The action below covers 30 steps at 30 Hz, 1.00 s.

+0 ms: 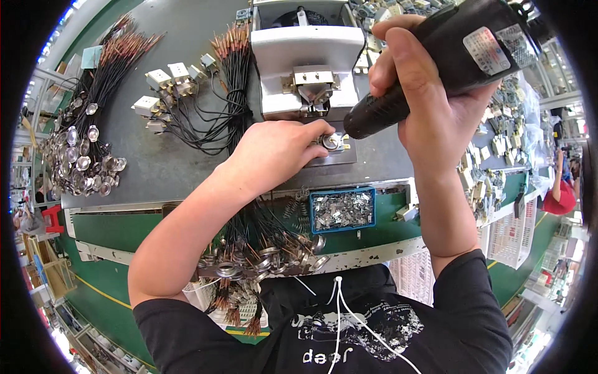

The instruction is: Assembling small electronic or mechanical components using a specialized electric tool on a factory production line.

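At bench (386, 156) | tapered black tool (441, 47): right fingers (409, 59) wrapped round | shiny disc (331, 142): left fingers (318, 128) pinching

Metal disc (331, 143) — partly behind fingers (317, 129)

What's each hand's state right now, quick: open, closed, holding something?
Left hand: closed, thumb and finger pinching a small round metal part.
Right hand: closed, holding a black handheld power tool.

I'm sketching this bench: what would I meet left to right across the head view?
Leftmost wire bundle, wired white blocks, left hand pinching a metal disc, blue tray, right hand gripping a black power tool, person in red.
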{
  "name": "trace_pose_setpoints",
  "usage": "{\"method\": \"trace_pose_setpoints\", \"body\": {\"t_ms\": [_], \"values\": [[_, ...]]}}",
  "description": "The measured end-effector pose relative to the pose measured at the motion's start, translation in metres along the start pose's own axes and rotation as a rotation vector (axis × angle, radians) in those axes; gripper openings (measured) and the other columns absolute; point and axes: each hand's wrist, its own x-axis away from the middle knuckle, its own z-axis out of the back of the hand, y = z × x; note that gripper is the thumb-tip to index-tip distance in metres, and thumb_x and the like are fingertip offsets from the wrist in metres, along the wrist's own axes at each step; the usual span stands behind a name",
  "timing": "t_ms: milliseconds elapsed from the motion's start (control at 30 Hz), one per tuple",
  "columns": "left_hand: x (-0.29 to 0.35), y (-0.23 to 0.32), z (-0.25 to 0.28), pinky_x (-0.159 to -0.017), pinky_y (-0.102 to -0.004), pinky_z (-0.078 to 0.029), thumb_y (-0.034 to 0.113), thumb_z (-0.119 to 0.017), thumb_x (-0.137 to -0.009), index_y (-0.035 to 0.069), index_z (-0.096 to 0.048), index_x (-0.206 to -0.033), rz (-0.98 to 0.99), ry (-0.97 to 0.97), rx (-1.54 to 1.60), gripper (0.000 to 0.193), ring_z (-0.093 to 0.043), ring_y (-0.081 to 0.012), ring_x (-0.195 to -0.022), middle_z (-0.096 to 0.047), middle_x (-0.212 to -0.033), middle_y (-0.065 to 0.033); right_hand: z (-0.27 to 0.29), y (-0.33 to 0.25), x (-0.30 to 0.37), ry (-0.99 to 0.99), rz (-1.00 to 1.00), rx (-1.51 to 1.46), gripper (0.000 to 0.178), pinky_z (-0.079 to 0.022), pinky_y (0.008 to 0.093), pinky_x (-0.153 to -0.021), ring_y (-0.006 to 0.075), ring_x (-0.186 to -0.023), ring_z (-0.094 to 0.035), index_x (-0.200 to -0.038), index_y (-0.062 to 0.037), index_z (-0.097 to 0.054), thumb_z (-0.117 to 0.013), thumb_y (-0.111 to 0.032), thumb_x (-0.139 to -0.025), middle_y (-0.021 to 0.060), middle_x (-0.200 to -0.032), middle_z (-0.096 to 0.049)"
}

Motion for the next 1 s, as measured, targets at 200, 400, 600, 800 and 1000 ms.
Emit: {"method": "trace_pose_setpoints", "body": {"t_ms": [200, 400, 600, 800, 1000], "values": [[-0.002, 0.004, 0.001, -0.074, -0.0451, -0.057, 0.035, -0.066, -0.096, 0.014, -0.064, -0.118, -0.011, 0.000, -0.046, 0.030, -0.073, -0.0307, -0.091, -0.074, -0.090, -0.0093, 0.005, 0.005, 0.005, -0.074, 0.023, -0.030, 0.012, -0.053, 0.0284, -0.056, 0.0152, -0.062, -0.066, -0.104, 0.0090, -0.068, -0.068, -0.002, -0.098, 0.0120, -0.085, -0.070], [0.000, 0.003, -0.001, -0.073, -0.0452, -0.057, 0.035, -0.066, -0.097, 0.014, -0.063, -0.118, -0.020, 0.008, -0.096, 0.030, -0.073, -0.0313, -0.089, -0.073, -0.087, -0.0096, 0.004, 0.008, 0.012, -0.096, -0.004, 0.050, 0.012, -0.053, 0.0282, -0.057, 0.0143, -0.064, -0.065, -0.104, 0.0083, -0.065, -0.070, 0.000, -0.096, 0.0115, -0.089, -0.071], [-0.001, 0.003, -0.001, -0.073, -0.0453, -0.057, 0.034, -0.065, -0.097, 0.014, -0.062, -0.118, -0.022, 0.006, -0.089, 0.028, -0.072, -0.0314, -0.088, -0.073, -0.087, -0.0092, -0.004, 0.004, 0.012, -0.048, -0.024, 0.029, 0.011, -0.053, 0.0266, -0.057, 0.0130, -0.064, -0.064, -0.101, 0.0073, -0.065, -0.071, 0.000, -0.096, 0.0115, -0.091, -0.071], [-0.001, 0.001, -0.003, -0.074, -0.0450, -0.057, 0.032, -0.064, -0.098, 0.015, -0.063, -0.120, -0.073, 0.032, -0.094, 0.028, -0.072, -0.0308, -0.089, -0.073, -0.088, -0.0090, 0.004, 0.008, 0.015, -0.137, -0.019, 0.068, 0.009, -0.052, 0.0249, -0.057, 0.0123, -0.064, -0.064, -0.099, 0.0060, -0.065, -0.071, 0.000, -0.096, 0.0093, -0.088, -0.070], [0.000, 0.000, -0.002, -0.074, -0.0448, -0.058, 0.031, -0.064, -0.098, 0.014, -0.063, -0.121, -0.086, 0.036, -0.098, 0.029, -0.072, -0.0309, -0.089, -0.073, -0.088, -0.0096, -0.002, 0.005, 0.018, -0.103, -0.041, 0.061, 0.005, -0.051, 0.0247, -0.057, 0.0119, -0.064, -0.064, -0.097, 0.0049, -0.066, -0.070, 0.002, -0.095, 0.0083, -0.086, -0.069]]}}
